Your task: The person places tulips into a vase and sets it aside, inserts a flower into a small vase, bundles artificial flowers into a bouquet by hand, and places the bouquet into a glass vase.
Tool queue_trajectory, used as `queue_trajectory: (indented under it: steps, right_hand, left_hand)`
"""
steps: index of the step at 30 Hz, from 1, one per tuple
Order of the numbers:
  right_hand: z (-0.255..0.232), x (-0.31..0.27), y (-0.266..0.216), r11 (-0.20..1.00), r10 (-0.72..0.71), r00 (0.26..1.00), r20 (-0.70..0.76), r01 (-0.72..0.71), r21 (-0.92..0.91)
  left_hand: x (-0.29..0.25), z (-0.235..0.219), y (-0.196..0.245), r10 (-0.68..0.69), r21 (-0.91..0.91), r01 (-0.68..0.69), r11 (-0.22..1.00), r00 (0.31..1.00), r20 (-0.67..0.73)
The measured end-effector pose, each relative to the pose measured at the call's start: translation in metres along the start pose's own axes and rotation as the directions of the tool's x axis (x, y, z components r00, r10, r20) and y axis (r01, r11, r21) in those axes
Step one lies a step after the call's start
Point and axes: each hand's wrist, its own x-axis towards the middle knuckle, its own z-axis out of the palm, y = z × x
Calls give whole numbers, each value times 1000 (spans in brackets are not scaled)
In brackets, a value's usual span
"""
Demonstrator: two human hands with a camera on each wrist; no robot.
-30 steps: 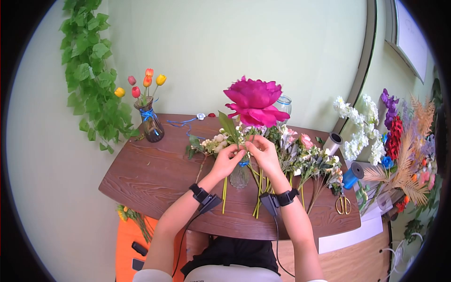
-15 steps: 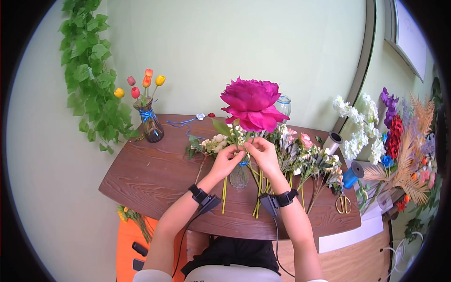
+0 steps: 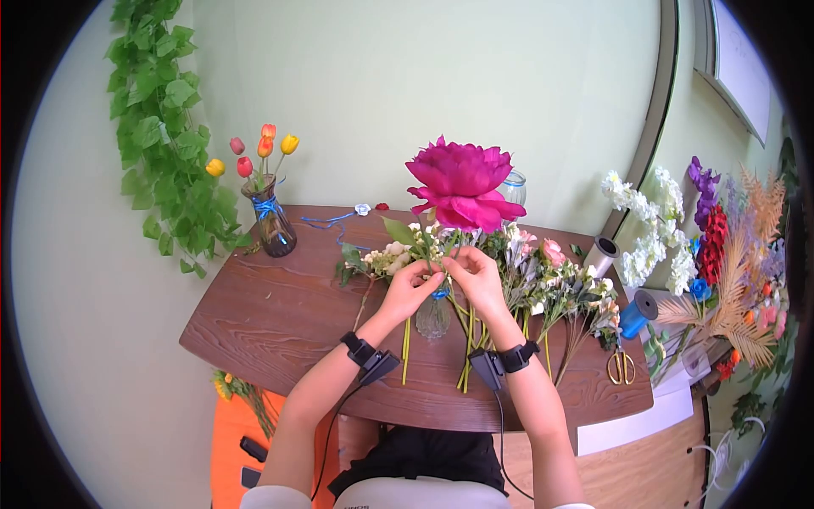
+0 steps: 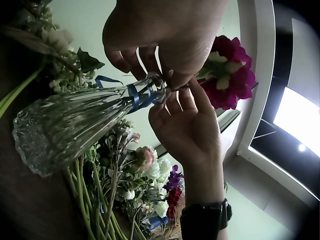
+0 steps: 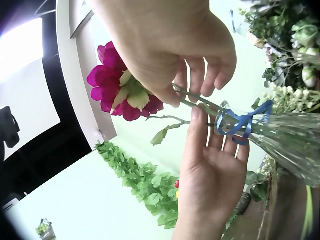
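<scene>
A large magenta flower [image 3: 465, 188] stands in a clear ribbed glass vase [image 3: 432, 317] with a blue ribbon [image 5: 243, 123] tied round its neck. My left hand [image 3: 414, 287] is at the vase mouth, its thumb and fingers pinching the stems [image 5: 189, 103] just above the rim. From the other side my right hand [image 3: 476, 276] pinches the same stems, thumb and forefinger close to the left ones. In the right wrist view a thin side stem with a small leaf [image 5: 161, 135] sticks out below the flower.
Loose flower bunches [image 3: 555, 284] lie right of the vase, with scissors [image 3: 621, 368] and ribbon spools [image 3: 636, 316] beyond. A dark vase of tulips [image 3: 275, 227] stands at the table's [image 3: 254, 310] back left. Behind the magenta flower is another glass jar [image 3: 514, 185].
The magenta flower dipped slightly to the left, then came back up and to the right. Both hands have stayed at the vase mouth.
</scene>
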Motion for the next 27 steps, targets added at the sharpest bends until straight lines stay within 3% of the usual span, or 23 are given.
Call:
queue_trajectory:
  steps: [14,27]
  right_hand:
    - [0,-1,-7,1000,1,1000,16,-1,-7]
    - [3,0,-3,999,13,1000,22,-14,35]
  left_hand:
    - [2,5,-5,46,-30,-47,998,998,-30]
    - [1,1,-2,-3,13,3,1000,1000,2]
